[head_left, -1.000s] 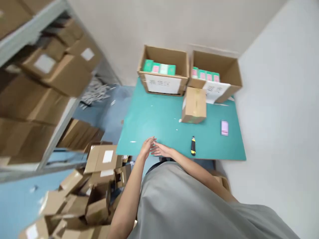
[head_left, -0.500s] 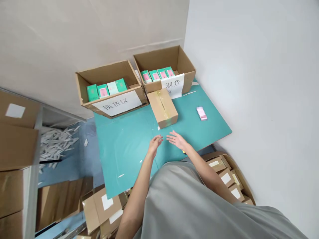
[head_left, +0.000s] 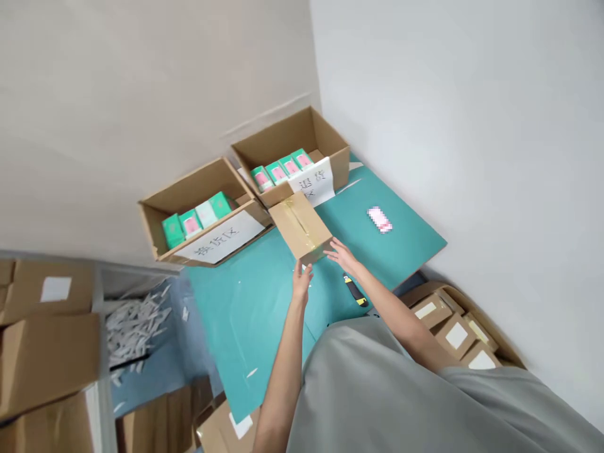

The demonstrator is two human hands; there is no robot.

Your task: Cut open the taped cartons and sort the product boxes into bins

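A taped cardboard box (head_left: 301,228) lies on the green tabletop (head_left: 250,308), its far end against a larger open carton. My left hand (head_left: 302,279) is at the box's near left corner, fingers apart and pointing up toward it. At the near right corner is my right hand (head_left: 342,256), its fingers spread and the tips by the box's side. Whether the fingertips touch the cardboard I cannot tell. Neither hand grips anything. A black and yellow utility knife (head_left: 355,290) lies on the table just below my right hand.
Two open cartons, a left one (head_left: 163,248) and a right one (head_left: 340,167), hold green-and-pink boxes and bear paper signs. A blurred-out pink item (head_left: 380,219) lies at right. Parcels fill a bin (head_left: 514,352) beside the table; more boxes (head_left: 51,358) stand at left.
Both hands have moved forward from the table's near side to the box's near corners. The view has shifted, and the knife now shows fully. The box stays by the cartons.
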